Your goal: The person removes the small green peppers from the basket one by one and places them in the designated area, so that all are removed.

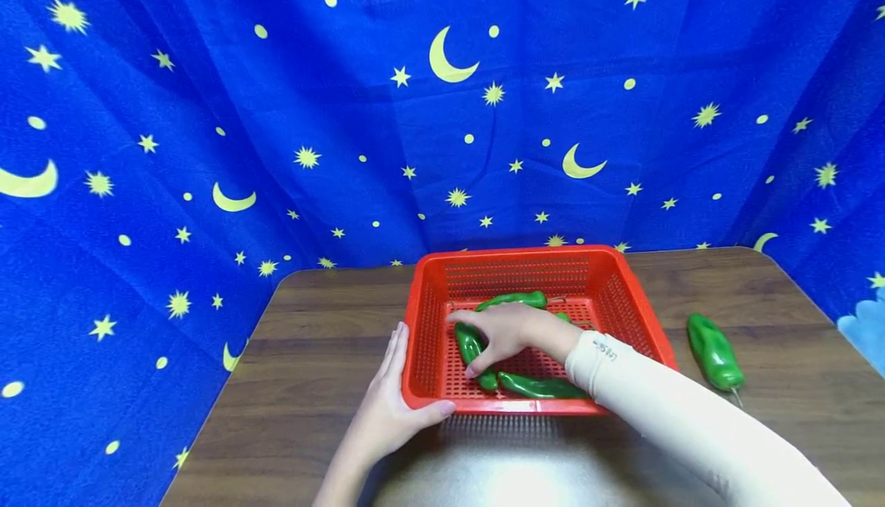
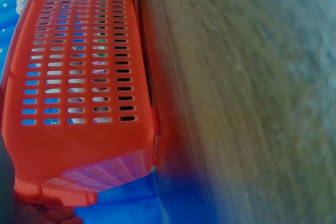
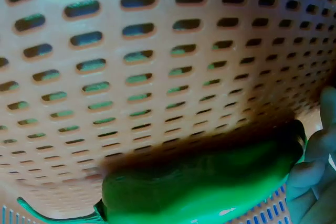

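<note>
In the head view, my right hand (image 1: 508,330) reaches into a red plastic basket (image 1: 525,407) and grips a glossy green pepper (image 1: 470,347) near the basket's left end. The thumb is on the pepper's right side, and the fingers reach past its far end. A second green pepper (image 1: 535,386) lies along the front wall, and another pepper (image 1: 515,299) lies toward the back. In the right wrist view, the fingers (image 3: 310,177) show beside the tip of a large pepper (image 3: 205,187). My left hand (image 1: 394,407) holds the basket's front left corner, thumb on the rim.
Right of the basket, a loose green pepper (image 1: 715,353) lies on the wooden table (image 1: 311,353). A blue curtain (image 1: 359,107) with moons and stars closes off the back and sides. More green (image 1: 563,316) shows behind the right wrist inside the basket.
</note>
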Tool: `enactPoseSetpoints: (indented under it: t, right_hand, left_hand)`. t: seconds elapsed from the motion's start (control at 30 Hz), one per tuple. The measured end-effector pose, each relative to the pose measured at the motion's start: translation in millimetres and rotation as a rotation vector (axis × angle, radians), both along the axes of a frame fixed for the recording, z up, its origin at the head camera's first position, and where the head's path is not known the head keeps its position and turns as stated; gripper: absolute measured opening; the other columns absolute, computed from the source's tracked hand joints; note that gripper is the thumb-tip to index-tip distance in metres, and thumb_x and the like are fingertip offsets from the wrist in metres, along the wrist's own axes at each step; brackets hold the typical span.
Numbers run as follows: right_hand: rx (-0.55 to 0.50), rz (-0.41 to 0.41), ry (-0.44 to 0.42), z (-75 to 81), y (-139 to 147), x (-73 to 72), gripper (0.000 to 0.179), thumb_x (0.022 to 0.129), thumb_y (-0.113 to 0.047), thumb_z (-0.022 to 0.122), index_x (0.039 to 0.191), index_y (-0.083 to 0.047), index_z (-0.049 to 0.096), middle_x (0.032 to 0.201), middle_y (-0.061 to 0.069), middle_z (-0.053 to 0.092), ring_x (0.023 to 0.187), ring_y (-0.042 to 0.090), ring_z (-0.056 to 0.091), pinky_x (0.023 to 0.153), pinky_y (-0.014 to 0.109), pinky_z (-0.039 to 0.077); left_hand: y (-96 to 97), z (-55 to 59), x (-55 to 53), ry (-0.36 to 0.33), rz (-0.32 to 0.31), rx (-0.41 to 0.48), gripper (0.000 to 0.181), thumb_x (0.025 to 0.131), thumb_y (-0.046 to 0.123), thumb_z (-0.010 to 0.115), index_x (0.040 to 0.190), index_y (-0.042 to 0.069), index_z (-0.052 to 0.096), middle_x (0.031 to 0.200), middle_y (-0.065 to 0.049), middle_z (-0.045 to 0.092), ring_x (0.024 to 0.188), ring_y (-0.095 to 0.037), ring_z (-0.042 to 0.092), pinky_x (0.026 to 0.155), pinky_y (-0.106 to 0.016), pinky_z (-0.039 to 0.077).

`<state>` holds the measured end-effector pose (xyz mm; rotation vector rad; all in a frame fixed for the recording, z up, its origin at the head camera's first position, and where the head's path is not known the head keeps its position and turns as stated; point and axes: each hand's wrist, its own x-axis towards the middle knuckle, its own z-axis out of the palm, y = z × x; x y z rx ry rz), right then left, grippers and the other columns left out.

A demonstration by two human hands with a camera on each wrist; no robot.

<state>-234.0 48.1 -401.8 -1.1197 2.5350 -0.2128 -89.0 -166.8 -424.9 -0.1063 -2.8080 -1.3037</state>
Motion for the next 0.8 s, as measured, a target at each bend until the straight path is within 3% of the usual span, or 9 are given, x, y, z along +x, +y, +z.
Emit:
enactPoseSetpoints:
  t: [0.8]
  right_hand:
    - [0.046,0.018,-0.052,-6.7,-8.1,0.6,0.095,0.068,-0.064,0.080,0.150,-0.038,0.038,0.126,0.010,0.066,0.111,0.022,0.062,0.096,0.038,0.051]
  left_hand:
    - [-0.5,-0.5,-0.7,0.015,-0.008,-0.001,0.128,0.065,0.062,0.084,0.161,0.028,0.006,0.168,0.003,0.008,0.152,-0.027,0.019,0.117,-0.057,0.031]
